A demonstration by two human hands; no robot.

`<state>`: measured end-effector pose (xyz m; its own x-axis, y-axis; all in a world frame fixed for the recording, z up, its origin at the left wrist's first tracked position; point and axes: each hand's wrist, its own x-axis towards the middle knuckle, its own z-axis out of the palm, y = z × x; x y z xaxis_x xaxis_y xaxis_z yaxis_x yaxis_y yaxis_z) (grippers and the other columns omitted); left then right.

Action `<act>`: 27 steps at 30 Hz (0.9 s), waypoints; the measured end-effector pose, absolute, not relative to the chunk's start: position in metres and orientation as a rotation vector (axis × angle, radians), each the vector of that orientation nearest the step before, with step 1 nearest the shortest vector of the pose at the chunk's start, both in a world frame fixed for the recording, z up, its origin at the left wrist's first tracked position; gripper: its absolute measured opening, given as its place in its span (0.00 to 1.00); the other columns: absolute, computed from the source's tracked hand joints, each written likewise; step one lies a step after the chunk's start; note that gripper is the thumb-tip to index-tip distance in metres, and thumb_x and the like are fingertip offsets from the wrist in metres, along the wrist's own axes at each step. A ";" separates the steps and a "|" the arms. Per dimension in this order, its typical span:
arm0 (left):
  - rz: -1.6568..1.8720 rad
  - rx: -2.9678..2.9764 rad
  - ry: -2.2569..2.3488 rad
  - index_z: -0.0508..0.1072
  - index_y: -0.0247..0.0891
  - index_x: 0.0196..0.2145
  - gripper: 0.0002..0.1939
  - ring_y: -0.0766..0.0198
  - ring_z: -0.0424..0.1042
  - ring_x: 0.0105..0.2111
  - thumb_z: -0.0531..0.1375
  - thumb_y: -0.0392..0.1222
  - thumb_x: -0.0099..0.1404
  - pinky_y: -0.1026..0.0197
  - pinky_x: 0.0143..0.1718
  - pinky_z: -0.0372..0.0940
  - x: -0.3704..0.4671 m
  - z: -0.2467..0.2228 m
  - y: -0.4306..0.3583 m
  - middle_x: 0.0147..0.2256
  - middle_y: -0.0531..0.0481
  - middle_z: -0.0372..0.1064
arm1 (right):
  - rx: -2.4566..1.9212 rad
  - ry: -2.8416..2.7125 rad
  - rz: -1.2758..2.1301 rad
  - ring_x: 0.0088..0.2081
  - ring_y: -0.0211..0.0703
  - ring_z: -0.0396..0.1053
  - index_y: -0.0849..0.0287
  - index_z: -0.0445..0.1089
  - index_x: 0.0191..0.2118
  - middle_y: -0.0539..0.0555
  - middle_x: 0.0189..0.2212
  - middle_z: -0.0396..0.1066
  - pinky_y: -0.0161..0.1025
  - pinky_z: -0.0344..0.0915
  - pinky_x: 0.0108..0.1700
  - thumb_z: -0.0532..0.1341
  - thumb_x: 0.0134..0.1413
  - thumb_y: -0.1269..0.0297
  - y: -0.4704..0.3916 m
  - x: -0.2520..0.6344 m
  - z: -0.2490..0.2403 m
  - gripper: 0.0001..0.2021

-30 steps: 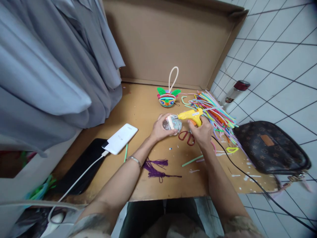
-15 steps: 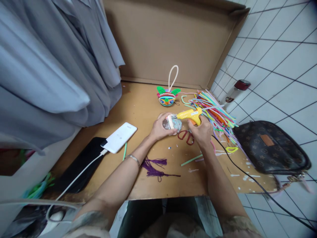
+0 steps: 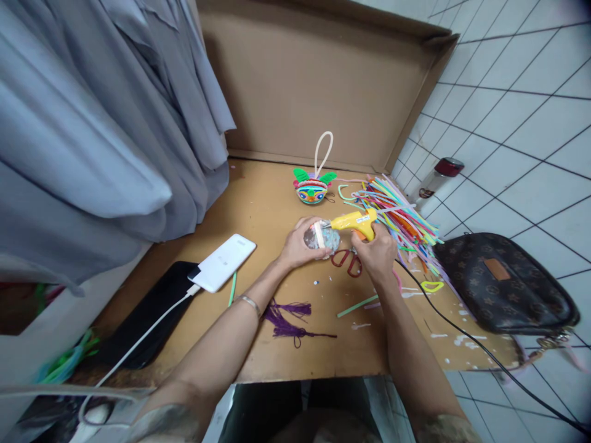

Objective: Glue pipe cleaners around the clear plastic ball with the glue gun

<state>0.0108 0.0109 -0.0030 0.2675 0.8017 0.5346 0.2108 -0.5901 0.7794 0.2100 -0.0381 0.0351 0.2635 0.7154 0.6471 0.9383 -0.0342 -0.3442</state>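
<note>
My left hand [image 3: 298, 243] is closed round a small rounded craft piece [image 3: 330, 239], bluish-grey with a pale band across it. In my right hand [image 3: 379, 249] is a yellow hot glue gun [image 3: 353, 221], gripped by its handle. The gun's nozzle points left and meets the craft piece near the pale band; whether it touches is too small to tell. Red-handled scissors [image 3: 347, 263] lie on the table just below, between my hands. Behind them stands a colourful animal-head ornament [image 3: 312, 189] with green ears and a white loop.
Many coloured strips [image 3: 401, 215] are heaped at the right, beside a dark patterned bag [image 3: 508, 283] and a clear bottle [image 3: 438, 178]. Purple tassels [image 3: 290, 317] lie near my left forearm. A white power bank or phone [image 3: 228, 263] sits at left. The gun's black cord [image 3: 462, 332] trails right.
The whole view has shifted slightly, so things on the table appear a little lower. Both hands keep their holds, with the glue gun's nozzle still at the craft piece.
</note>
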 end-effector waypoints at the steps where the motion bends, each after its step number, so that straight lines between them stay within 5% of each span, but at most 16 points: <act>1: 1.326 1.968 0.912 0.71 0.38 0.52 0.36 0.50 0.71 0.53 0.73 0.45 0.46 0.50 0.58 0.65 0.011 -0.003 0.011 0.52 0.43 0.69 | -1.802 -1.510 -0.395 0.30 0.45 0.65 0.58 0.70 0.33 0.56 0.30 0.73 0.38 0.54 0.32 0.58 0.51 0.51 -0.038 0.210 0.035 0.14; 27: 1.313 1.982 0.907 0.70 0.38 0.52 0.36 0.49 0.70 0.54 0.72 0.47 0.46 0.47 0.59 0.65 0.011 -0.002 0.010 0.53 0.41 0.69 | -1.842 -1.498 -0.376 0.27 0.44 0.64 0.56 0.69 0.29 0.54 0.26 0.72 0.37 0.53 0.30 0.57 0.47 0.53 -0.043 0.208 0.047 0.12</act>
